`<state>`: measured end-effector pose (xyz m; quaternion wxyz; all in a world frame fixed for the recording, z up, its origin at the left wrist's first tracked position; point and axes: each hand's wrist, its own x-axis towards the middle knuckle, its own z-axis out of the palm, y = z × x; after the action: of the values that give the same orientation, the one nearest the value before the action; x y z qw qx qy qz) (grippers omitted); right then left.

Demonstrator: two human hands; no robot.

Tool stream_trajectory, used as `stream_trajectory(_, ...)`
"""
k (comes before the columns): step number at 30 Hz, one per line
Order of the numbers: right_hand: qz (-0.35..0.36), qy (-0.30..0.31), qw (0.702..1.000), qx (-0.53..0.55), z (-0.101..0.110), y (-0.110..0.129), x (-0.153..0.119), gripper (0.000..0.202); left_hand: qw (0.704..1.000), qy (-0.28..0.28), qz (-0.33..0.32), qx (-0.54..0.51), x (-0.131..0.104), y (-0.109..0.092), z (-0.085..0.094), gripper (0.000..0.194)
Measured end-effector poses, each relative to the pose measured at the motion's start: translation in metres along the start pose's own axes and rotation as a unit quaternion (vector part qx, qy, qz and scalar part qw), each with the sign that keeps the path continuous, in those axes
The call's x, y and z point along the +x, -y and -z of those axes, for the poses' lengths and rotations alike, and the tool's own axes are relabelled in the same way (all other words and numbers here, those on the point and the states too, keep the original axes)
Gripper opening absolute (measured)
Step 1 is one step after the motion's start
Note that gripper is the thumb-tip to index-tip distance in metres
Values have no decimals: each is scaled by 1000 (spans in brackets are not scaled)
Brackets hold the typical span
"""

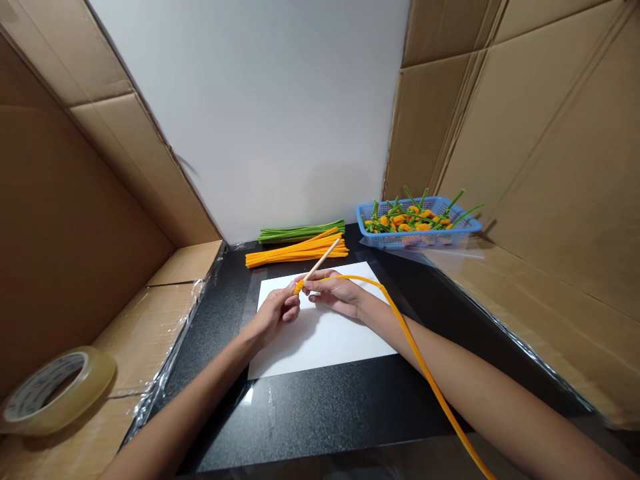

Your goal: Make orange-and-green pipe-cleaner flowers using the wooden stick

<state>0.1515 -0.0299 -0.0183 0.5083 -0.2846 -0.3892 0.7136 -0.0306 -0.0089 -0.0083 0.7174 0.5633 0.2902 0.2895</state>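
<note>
Over a white sheet (320, 340), a thin wooden stick (323, 259) points up and to the right. An orange fuzzy stem (410, 337) is coiled round its lower end, and the long free part runs over my right forearm to the bottom edge. My left hand (281, 305) is closed on the coiled end, fingers pinched together. My right hand (336, 292) pinches the orange stem just beside the coil, its other fingers curled below. The tips of both hands nearly touch.
Bundles of green stems (300, 232) and orange stems (295, 251) lie behind the sheet. A blue basket (420, 240) at the back right holds orange and green pieces. Clear tape (95, 387) rests on cardboard at left. Cardboard walls (550, 167) flank the black tabletop (310, 413).
</note>
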Motion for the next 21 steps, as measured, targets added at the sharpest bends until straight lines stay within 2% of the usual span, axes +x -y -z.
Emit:
stream_trajectory(2,-7,8,1000,2,1,-1,0,22,994,39,47,-86,-3,-2,-4,46)
stream_trajectory(4,-4,8,1000,1,1,-1,0,25,988,62,80,-118,-4,-3,-6,44)
stream_trajectory(7,15,-12,1000,1,-2,-3,1,28,995,21,76,-55,-1,1,-4,45)
stream_trajectory(9,28,-31,999,-1,-4,-4,2,29,997,-47,27,63,2,5,-1,49)
stream_trajectory(10,34,-41,999,-3,-5,-5,2,29,987,-89,-12,132,2,6,1,51)
stream_trajectory(13,46,-66,997,-12,-8,-6,2,30,918,-180,-154,319,1,7,6,41)
stream_trajectory(16,50,-69,996,-22,-8,-8,3,29,841,-175,-267,436,-4,5,5,33)
stream_trajectory(18,48,-59,997,-27,-8,-9,3,29,808,-171,-310,471,-6,5,2,26)
stream_trajectory(19,46,-58,997,-29,-8,-9,3,30,801,-176,-320,474,-7,6,0,20)
stream_trajectory(21,42,-65,996,-33,-10,-9,2,30,814,-184,-317,451,-9,7,-3,13)
